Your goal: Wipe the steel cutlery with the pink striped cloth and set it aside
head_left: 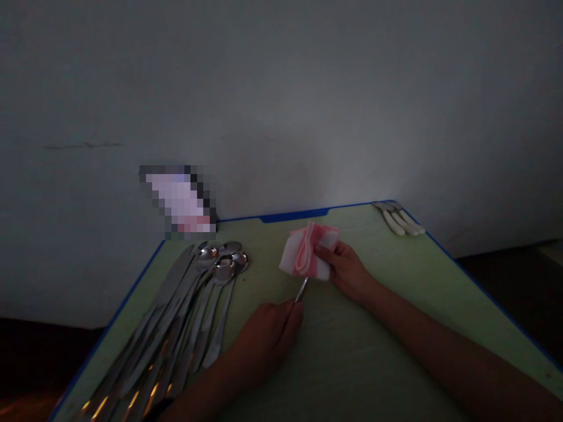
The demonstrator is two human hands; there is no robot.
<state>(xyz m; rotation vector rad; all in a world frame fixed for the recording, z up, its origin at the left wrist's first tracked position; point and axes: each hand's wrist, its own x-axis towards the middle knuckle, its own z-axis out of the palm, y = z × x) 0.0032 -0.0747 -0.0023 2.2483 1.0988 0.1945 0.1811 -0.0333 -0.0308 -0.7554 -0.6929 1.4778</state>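
Note:
My left hand (pixel 275 331) is closed around the metal handle of a piece of cutlery (pixel 302 288). The far end of that piece is hidden in a folded pink and white cloth (pixel 302 252), so its kind does not show. Gripped by my right hand (pixel 345 264), thumb on top, the cloth is wrapped about the hidden end above the middle of the table. Left of my hands lies a pile of metal cutlery, with spoons (pixel 224 271) and table knives (pixel 176 275), handles toward me.
Several forks with white handles (pixel 398 221) lie at the table's far right corner. A blurred-out device (pixel 180 202) leans against the wall (pixel 281 105) at the far left corner. The pale green tabletop (pixel 352 351) has a blue edge.

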